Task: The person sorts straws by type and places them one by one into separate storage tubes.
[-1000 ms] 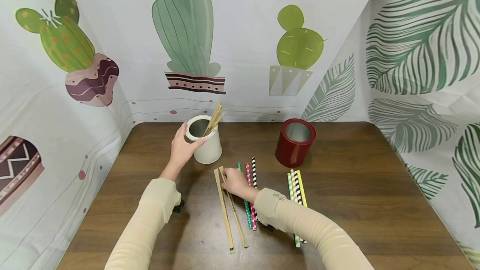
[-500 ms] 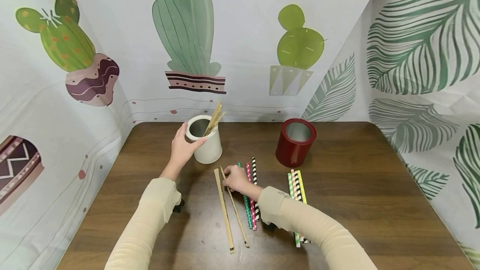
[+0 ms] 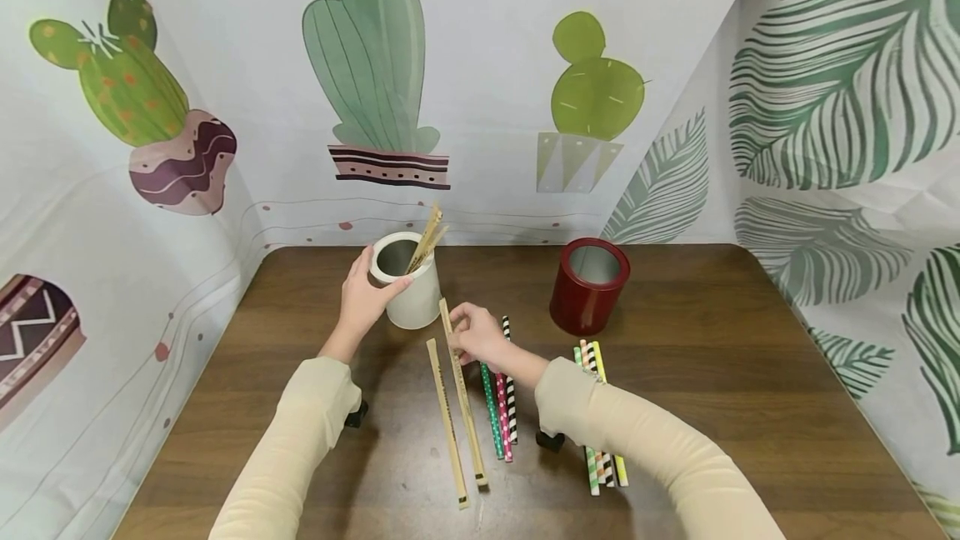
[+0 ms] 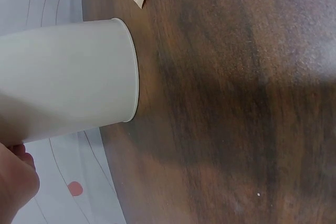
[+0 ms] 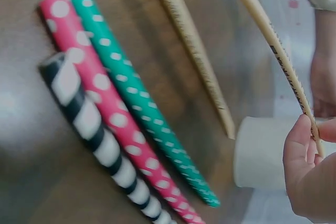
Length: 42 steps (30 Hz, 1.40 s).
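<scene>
My left hand [image 3: 363,300] grips the white can [image 3: 416,305] by its rim, thumb in front. Several tan paper-wrapped straws [image 3: 426,242] lean upright out of that can. My right hand [image 3: 480,338] pinches another paper-wrapped straw [image 3: 463,398] near its far end; the right wrist view shows thumb and fingertips on its printed wrapper. To the left of it, one more wrapped straw [image 3: 447,432] lies on the table. Under my right wrist lie a green dotted straw [image 5: 126,77], a pink dotted straw [image 5: 110,93] and a black-and-white striped straw [image 5: 100,135].
A dark red can [image 3: 588,298] stands upright at the back right. Several striped and yellow straws [image 3: 600,465] lie below it, partly hidden by my right sleeve. The brown wooden table [image 3: 712,373] meets a printed cloth [image 3: 495,107] behind.
My right hand has lifted the far end of the wrapped straw off the table and moved it slightly toward the white can. The left hand has stayed on the can.
</scene>
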Available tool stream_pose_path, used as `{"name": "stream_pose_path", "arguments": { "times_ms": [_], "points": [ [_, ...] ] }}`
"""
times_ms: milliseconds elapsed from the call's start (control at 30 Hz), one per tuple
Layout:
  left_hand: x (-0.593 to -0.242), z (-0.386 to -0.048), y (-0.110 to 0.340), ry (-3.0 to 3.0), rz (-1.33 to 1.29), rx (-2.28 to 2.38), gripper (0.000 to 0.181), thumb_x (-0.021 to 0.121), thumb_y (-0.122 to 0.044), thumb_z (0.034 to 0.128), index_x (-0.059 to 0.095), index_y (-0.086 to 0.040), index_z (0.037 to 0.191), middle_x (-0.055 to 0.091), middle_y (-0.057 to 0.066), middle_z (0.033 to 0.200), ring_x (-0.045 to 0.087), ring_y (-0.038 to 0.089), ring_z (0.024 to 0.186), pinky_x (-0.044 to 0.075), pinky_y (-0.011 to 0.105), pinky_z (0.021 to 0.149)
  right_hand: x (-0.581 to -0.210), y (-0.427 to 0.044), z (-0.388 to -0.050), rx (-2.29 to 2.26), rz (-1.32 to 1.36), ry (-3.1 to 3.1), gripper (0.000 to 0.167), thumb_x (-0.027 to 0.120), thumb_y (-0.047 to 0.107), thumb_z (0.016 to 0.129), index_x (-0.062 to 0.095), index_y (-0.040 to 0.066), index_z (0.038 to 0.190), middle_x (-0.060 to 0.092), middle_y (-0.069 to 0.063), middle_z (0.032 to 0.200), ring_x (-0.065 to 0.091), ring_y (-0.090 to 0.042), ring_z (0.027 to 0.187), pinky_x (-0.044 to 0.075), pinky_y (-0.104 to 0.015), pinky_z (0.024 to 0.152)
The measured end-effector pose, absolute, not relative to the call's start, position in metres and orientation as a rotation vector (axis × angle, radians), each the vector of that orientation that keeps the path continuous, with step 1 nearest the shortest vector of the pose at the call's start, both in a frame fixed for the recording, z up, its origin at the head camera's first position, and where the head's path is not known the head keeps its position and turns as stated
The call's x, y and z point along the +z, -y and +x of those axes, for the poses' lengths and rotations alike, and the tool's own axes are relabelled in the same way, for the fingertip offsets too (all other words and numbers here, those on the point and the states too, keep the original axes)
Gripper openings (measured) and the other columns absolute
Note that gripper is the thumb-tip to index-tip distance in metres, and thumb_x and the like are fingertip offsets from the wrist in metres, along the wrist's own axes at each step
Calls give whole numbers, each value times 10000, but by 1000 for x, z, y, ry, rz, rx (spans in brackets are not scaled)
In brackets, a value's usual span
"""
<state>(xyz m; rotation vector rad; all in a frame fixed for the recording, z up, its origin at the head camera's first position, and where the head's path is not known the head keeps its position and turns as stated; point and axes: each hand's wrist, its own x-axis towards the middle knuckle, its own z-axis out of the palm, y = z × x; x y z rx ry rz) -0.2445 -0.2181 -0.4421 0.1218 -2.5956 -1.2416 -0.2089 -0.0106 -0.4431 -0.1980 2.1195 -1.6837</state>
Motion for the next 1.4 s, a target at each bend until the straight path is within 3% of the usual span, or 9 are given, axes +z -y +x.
{"name": "stream_pose_path", "arguments": {
  "times_ms": [600,1133,1400],
  "points": [
    [-443,-245,219,2580,102,-1224,913,698,-450,690,251,-76,1393,277,123,1428,270,332,1297,244,498,1029,-366,-10,-236,-2120,-311,-1957,218,444,-113,763,420,4,945,488,-4,677,499,-101,496,475,-230,452],
    [-441,-244,218,2583,106,-1216,906,704,-426,695,252,-61,1390,279,131,1426,270,338,1296,243,497,1029,-313,-25,-254,-2384,-344,-1924,202,463,-76,804,434,113,866,512,3,688,522,-98,545,503,-247,487],
    [-441,-244,218,2585,99,-1216,913,704,-438,689,252,-67,1391,282,138,1423,278,333,1294,250,494,1027,-292,-29,-262,-2553,-351,-1887,184,470,-60,821,437,120,845,512,-20,721,536,-113,584,510,-253,506]
  ]
}}
